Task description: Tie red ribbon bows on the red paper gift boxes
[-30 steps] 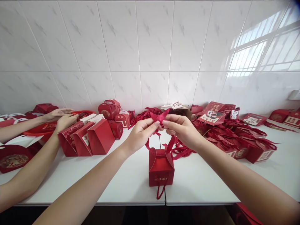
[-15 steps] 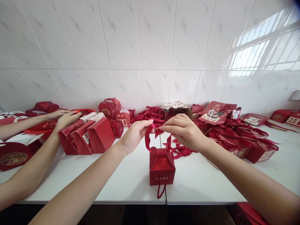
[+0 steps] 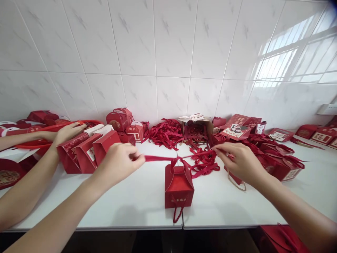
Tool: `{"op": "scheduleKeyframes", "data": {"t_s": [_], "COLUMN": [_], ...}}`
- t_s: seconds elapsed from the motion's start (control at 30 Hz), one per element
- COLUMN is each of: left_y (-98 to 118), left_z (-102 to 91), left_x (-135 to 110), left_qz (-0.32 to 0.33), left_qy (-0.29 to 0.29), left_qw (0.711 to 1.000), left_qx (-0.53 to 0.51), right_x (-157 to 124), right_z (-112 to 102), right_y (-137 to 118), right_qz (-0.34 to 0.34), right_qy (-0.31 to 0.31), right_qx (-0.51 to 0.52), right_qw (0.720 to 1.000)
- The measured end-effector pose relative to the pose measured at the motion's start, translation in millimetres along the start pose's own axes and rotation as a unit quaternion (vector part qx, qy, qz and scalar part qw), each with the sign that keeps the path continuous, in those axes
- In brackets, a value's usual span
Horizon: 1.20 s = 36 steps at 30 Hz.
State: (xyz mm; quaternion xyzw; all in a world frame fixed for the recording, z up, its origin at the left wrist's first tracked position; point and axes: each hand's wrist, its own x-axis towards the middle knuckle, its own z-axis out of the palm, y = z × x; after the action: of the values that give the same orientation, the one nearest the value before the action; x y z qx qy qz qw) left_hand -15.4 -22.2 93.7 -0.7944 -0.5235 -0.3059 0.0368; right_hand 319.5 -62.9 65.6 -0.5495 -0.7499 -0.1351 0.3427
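Observation:
A small red gift box [image 3: 179,188] stands near the front edge of the white table [image 3: 137,203], a red tassel hanging from its front. A red ribbon [image 3: 158,158] runs taut and level across the box's top handle. My left hand [image 3: 118,163] pinches the ribbon's left end, left of the box. My right hand [image 3: 240,161] pinches the other end, to the right of the box. Both hands are closed on the ribbon.
Another person's hands [image 3: 67,131] rest on folded red boxes [image 3: 86,153] at the left. A heap of loose red ribbons [image 3: 167,131] and an open cardboard box [image 3: 196,123] sit by the tiled wall. More finished red boxes [image 3: 279,161] crowd the right side.
My hands were together above the box, working the ribbon. They have moved apart sideways and lower, pulling the ribbon straight and tight over the handle. The view shifted slightly left.

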Motion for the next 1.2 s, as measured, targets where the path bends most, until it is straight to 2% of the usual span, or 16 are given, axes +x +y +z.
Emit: {"op": "scheduleKeyframes", "data": {"t_s": [0.1,0.17,0.23,0.3,0.4,0.5,0.6,0.67,0.77,0.8,0.83,0.9,0.97,1.03,1.1,1.2], "left_y": [-40.9,-60.1,-67.2,-62.0,-38.9,-11.7,9.1,17.6,21.2,19.9,17.3,9.4,-0.8,-10.6,-17.1,-14.6], "left_z": [3.7,15.7,30.7,44.9,62.5,80.1,98.8,108.0,110.8,108.9,106.1,99.0,91.6,84.9,79.4,73.7], "left_x": [-16.9,-28.7,-36.6,-38.0,-30.8,-24.6,-27.0,-31.5,-35.9,-35.7,-34.7,-30.2,-23.6,-16.3,-9.7,-4.6], "left_qz": [-0.123,-0.13,-0.102,-0.065,-0.04,-0.055,-0.083,-0.116,-0.151,-0.146,-0.135,-0.114,-0.121,-0.144,-0.147,-0.112], "left_qy": [-0.167,-0.241,-0.275,-0.248,-0.159,-0.161,-0.194,-0.202,-0.218,-0.229,-0.238,-0.25,-0.271,-0.315,-0.399,-0.516], "left_qw": [0.976,0.958,0.953,0.966,0.984,0.957,0.921,0.899,0.87,0.867,0.869,0.882,0.894,0.89,0.858,0.763], "left_qx": [0.066,0.084,0.069,0.039,-0.067,-0.234,-0.327,-0.37,-0.416,-0.418,-0.412,-0.382,-0.337,-0.297,-0.289,-0.372], "right_x": [-27.1,-42.0,-50.0,-49.8,-38.8,-28.6,-28.6,-32.5,-36.5,-36.3,-35.2,-31.6,-27.9,-26.1,-26.5,-27.0], "right_z": [-5.7,-0.2,9.6,19.9,32.4,46.0,66.6,81.7,95.4,95.8,94.0,85.0,72.3,61.0,55.6,60.9], "right_y": [32.8,48.6,54.2,48.5,25.2,-2.7,-24.1,-32.8,-37.3,-36.6,-35.1,-30.3,-25.2,-22.2,-22.2,-27.2], "right_qz": [0.087,0.114,0.11,0.096,0.099,0.122,0.135,0.17,0.27,0.295,0.307,0.286,0.218,0.121,0.04,0.008], "right_qy": [-0.144,-0.227,-0.27,-0.262,-0.222,-0.228,-0.262,-0.276,-0.271,-0.267,-0.26,-0.233,-0.213,-0.218,-0.224,-0.148], "right_qx": [-0.066,-0.07,-0.05,-0.02,0.055,0.173,0.294,0.375,0.482,0.502,0.51,0.502,0.455,0.365,0.25,0.125], "right_qw": [0.984,0.965,0.955,0.96,0.968,0.95,0.91,0.868,0.788,0.768,0.76,0.782,0.837,0.897,0.941,0.981]}}
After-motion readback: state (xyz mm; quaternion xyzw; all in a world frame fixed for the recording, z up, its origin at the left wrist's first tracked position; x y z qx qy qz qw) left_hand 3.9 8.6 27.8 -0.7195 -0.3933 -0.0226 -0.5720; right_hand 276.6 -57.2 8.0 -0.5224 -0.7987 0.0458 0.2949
